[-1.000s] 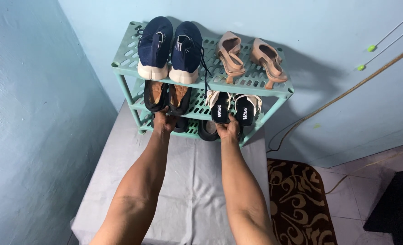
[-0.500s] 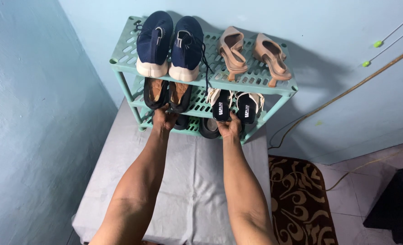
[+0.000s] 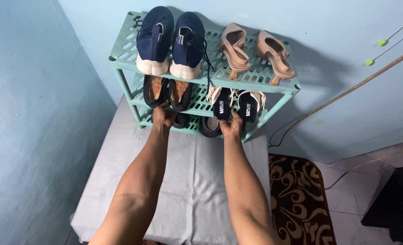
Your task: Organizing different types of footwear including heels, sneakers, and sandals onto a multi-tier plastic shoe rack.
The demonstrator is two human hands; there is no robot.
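Two hands, left, right, gripping middle shelf edge, three-tier rack, two navy sneakers

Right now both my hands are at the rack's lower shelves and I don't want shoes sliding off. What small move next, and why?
Probably steady the rack before shifting it. The left hand and right hand sit at its front edge, and the sneakers and heels lie loose on top. The rack stands on a grey cloth, which may slip.
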